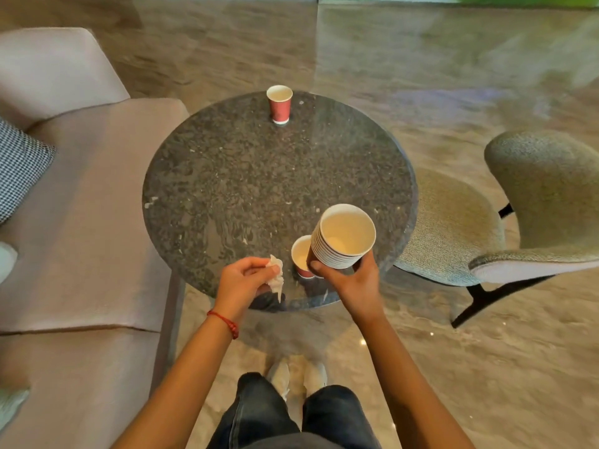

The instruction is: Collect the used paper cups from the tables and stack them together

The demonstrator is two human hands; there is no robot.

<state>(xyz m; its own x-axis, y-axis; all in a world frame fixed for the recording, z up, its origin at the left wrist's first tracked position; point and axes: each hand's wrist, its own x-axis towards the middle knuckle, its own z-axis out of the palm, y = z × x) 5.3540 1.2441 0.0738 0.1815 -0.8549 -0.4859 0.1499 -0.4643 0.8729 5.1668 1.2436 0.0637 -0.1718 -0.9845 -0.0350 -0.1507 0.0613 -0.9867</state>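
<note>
My right hand (348,280) grips a stack of several nested paper cups (340,236), held above the near edge of a round dark stone table (233,196). Just left of the stack, a single red paper cup (300,256) stands upright on the table, partly hidden by the stack. Another red paper cup (279,104) stands upright at the table's far edge. My left hand (244,280) pinches a crumpled white tissue (277,275) over the near edge, a little left of the near cup.
A pink sofa (84,222) with a checked cushion (19,166) runs along the left of the table. A grey upholstered chair (505,215) stands at the right. Glossy floor (421,76) lies beyond; my legs and shoes are below.
</note>
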